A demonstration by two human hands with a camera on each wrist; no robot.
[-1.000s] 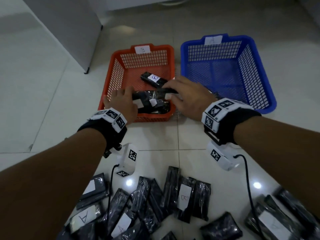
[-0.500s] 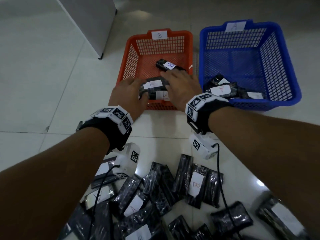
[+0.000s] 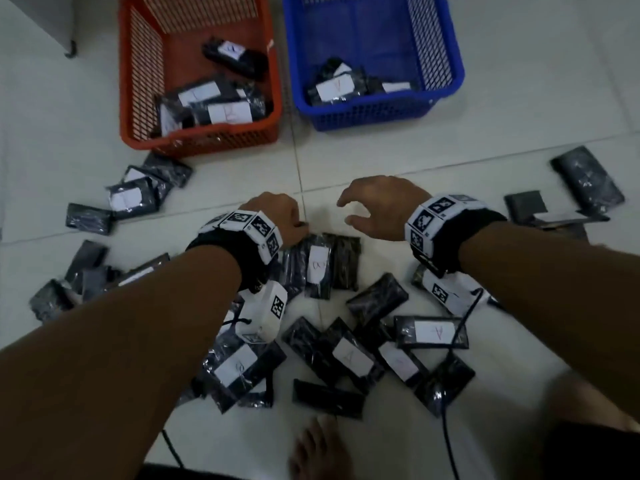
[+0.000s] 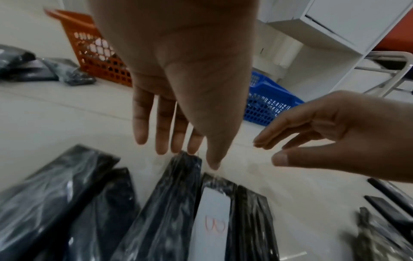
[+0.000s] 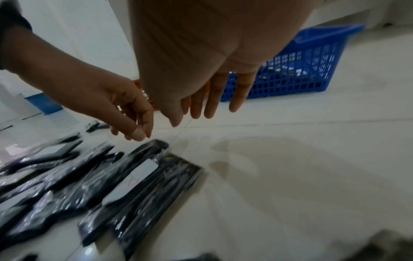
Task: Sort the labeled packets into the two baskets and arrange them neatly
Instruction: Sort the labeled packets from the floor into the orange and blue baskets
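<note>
Both hands hang empty over the near pile on the floor [image 3: 346, 161], which suggests the next pick is being chosen, not carried. The left hand [image 3: 277, 216] reaches down with straight, relaxed fingers [image 4: 162, 130], their tips at or just above the far end of a black packet [image 4: 170, 203] that lies alongside the packet labelled B [image 3: 318, 266]; actual contact cannot be told. The right hand [image 3: 379, 207] hovers just to the right, thumb and fingers loosely spread as if to take a packet's end, but holding nothing. The B packet lies face up, its white label readable, so it is likely the one to go next, into the orange basket [image 3: 128, 109], where packets with white labels already rest against the near wall and one lies apart toward the back. The blue basket [image 3: 453, 57], just beside it, holds a smaller cluster in its near left corner. Many packets remain loose on the floor: a heap under the forearms, among them one marked A [image 3: 431, 331], and strays to the left and far right. Several lie label down and will probably need turning before they can be sorted.
</note>
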